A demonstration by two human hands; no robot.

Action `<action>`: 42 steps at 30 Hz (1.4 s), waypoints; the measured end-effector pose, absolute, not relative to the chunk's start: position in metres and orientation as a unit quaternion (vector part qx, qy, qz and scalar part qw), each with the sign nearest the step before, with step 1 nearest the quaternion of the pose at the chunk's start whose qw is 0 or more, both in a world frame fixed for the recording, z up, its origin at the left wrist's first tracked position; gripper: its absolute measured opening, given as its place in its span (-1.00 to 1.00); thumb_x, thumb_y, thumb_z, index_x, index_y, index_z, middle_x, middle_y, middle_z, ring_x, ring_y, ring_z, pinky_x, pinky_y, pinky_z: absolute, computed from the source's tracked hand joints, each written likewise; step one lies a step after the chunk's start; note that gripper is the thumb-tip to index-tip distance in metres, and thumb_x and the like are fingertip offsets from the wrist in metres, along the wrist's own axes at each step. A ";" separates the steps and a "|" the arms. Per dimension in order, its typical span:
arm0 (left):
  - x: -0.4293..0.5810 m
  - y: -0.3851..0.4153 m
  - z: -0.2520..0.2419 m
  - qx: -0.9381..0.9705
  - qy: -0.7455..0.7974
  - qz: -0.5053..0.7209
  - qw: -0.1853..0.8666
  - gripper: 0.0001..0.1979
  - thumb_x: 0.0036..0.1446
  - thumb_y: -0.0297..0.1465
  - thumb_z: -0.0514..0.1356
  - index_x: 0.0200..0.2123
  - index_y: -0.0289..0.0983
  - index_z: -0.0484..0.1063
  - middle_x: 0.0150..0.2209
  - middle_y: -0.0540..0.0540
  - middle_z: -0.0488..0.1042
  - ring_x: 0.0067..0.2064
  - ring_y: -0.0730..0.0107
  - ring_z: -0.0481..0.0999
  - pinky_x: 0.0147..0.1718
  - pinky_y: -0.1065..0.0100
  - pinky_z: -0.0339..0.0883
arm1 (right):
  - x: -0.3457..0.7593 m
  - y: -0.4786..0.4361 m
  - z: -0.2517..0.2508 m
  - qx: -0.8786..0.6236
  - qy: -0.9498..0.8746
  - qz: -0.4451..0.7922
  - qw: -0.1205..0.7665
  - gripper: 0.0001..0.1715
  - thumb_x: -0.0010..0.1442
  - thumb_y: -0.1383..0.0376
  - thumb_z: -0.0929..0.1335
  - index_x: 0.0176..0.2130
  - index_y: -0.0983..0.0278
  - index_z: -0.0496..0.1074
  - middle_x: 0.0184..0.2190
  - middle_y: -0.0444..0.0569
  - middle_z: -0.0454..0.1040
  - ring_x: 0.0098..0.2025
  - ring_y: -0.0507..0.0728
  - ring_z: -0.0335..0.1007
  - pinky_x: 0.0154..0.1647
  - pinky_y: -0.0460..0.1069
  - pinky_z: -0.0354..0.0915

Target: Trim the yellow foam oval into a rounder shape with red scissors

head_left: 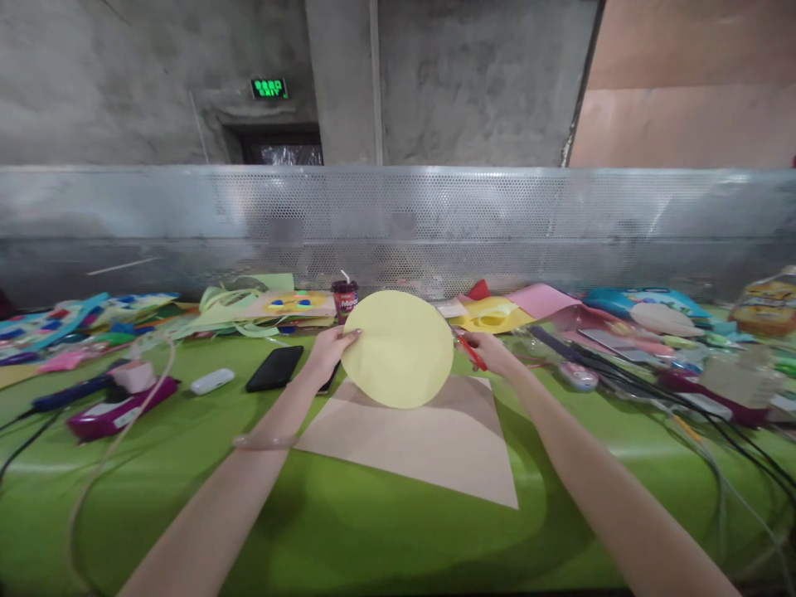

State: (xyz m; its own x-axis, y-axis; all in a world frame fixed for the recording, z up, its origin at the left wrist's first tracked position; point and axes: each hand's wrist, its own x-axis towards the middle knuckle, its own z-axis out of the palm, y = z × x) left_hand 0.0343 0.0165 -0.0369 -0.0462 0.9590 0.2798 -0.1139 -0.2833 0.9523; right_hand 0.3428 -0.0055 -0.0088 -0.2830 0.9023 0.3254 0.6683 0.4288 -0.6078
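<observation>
A pale yellow paper circle (398, 350) is held up in front of me. My left hand (329, 350) pinches its left edge, the thumb lying on the near face. At the circle's right edge, my right hand (488, 350) grips red-handled scissors (471, 351). Their blades are mostly hidden by the paper, so whether they are cutting it I cannot tell. Below the circle, a large pinkish-beige sheet of paper (416, 452) lies on the green table (348, 531).
A black phone (274, 368) and a white case (212, 381) lie left of the sheet. Behind the circle stands a dark cup with a straw (344, 298). Purple power strips (121, 412), cables (628, 383) and coloured paper pieces (547, 300) crowd both sides. A perforated metal panel (398, 215) borders the back.
</observation>
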 end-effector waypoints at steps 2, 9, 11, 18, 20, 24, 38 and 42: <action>0.034 0.017 -0.037 0.529 0.400 0.603 0.442 -0.58 -0.29 -0.25 0.31 -0.33 -0.40 0.45 -0.36 -0.19 0.52 -0.35 0.19 0.50 -0.33 0.26 0.35 | 0.343 -0.006 -0.009 -0.501 -0.781 0.183 0.325 -0.62 0.01 0.08 0.23 -0.39 0.35 0.39 -0.62 -0.10 0.28 -0.61 0.00 0.18 -0.63 -0.10 0.21; 0.033 0.019 -0.039 0.525 0.398 0.607 0.444 -0.60 -0.27 -0.26 0.31 -0.32 -0.39 0.46 -0.36 -0.19 0.53 -0.35 0.20 0.49 -0.32 0.26 0.34 | 0.346 -0.004 -0.009 -0.506 -0.776 0.199 0.320 -0.68 0.00 0.11 0.24 -0.47 0.33 0.33 -0.64 -0.12 0.25 -0.65 -0.03 0.15 -0.66 -0.11 0.19; 0.033 0.018 -0.038 0.526 0.396 0.608 0.443 -0.59 -0.28 -0.25 0.31 -0.32 -0.40 0.46 -0.35 -0.20 0.52 -0.35 0.19 0.49 -0.31 0.25 0.34 | 0.347 -0.003 -0.009 -0.504 -0.768 0.211 0.335 -0.69 -0.01 0.10 0.25 -0.50 0.32 0.29 -0.65 -0.13 0.22 -0.64 -0.03 0.16 -0.66 -0.11 0.21; 0.034 0.017 -0.038 0.531 0.397 0.604 0.443 -0.59 -0.30 -0.24 0.32 -0.34 -0.38 0.47 -0.37 -0.18 0.53 -0.35 0.19 0.49 -0.32 0.25 0.33 | 0.346 -0.006 -0.007 -0.489 -0.770 0.224 0.343 -0.66 -0.02 0.08 0.25 -0.57 0.29 0.18 -0.67 -0.18 0.14 -0.63 -0.03 0.16 -0.65 -0.11 0.24; 0.034 0.017 -0.038 0.531 0.397 0.604 0.443 -0.58 -0.30 -0.25 0.32 -0.33 -0.38 0.47 -0.36 -0.18 0.53 -0.34 0.18 0.49 -0.32 0.26 0.34 | 0.346 -0.007 -0.006 -0.488 -0.780 0.205 0.333 -0.65 -0.01 0.07 0.24 -0.57 0.30 0.19 -0.65 -0.16 0.17 -0.62 -0.03 0.17 -0.64 -0.11 0.22; 0.034 0.017 -0.038 0.534 0.404 0.600 0.437 -0.60 -0.27 -0.25 0.30 -0.33 -0.38 0.46 -0.36 -0.17 0.53 -0.35 0.19 0.49 -0.34 0.27 0.34 | 0.346 -0.006 -0.006 -0.491 -0.790 0.185 0.318 -0.66 0.01 0.09 0.23 -0.53 0.32 0.26 -0.62 -0.12 0.24 -0.61 -0.02 0.18 -0.63 -0.11 0.19; 0.033 0.019 -0.040 0.541 0.405 0.599 0.430 -0.58 -0.27 -0.22 0.30 -0.32 -0.38 0.46 -0.34 -0.17 0.53 -0.35 0.23 0.49 -0.32 0.30 0.34 | 0.345 -0.008 -0.004 -0.490 -0.797 0.168 0.312 -0.68 -0.01 0.13 0.23 -0.50 0.34 0.35 -0.62 -0.07 0.31 -0.61 0.01 0.21 -0.63 -0.10 0.17; 0.033 0.019 -0.040 0.541 0.404 0.601 0.427 -0.58 -0.27 -0.23 0.30 -0.32 -0.38 0.46 -0.34 -0.17 0.53 -0.34 0.23 0.49 -0.32 0.30 0.35 | 0.348 -0.006 -0.005 -0.489 -0.791 0.180 0.321 -0.74 -0.03 0.18 0.24 -0.49 0.34 0.37 -0.63 -0.09 0.29 -0.63 0.00 0.20 -0.65 -0.10 0.16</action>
State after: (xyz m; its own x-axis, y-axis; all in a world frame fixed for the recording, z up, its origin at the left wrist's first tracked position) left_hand 0.0329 0.0191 -0.0399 -0.0495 0.9510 0.3051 -0.0762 -0.3081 0.9483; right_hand 0.3476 -0.0058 -0.0055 -0.3167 0.8887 0.3314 0.6571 0.4576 -0.5990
